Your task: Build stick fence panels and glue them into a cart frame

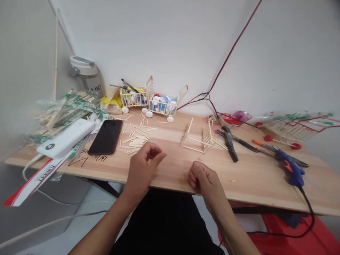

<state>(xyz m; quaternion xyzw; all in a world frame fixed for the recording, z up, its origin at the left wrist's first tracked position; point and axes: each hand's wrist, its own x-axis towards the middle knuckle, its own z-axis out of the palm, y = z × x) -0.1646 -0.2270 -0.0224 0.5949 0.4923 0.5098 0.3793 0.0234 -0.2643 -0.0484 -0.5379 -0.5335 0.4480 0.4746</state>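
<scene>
Near the table's front edge, my left hand [145, 162] is half curled, thumb and fingertips close together, with nothing visible between them. Just behind it lies a loose pile of short wooden sticks [136, 138]. To the right, my right hand [202, 177] rests as a loose fist by the table edge; its inside is hidden. Beyond that hand stands a small open frame of glued sticks [197, 147], a barred panel on its right side. Pliers [229, 143] with black handles lie to the right of the frame.
Two mini stick carts [135, 98] holding bottle caps stand against the wall. A phone [106, 137], a white power bank [66, 137] and bagged sticks [64, 109] crowd the left. Rightward are a blue glue gun [291, 167] with its cord and another cart [288, 130] with red wheels.
</scene>
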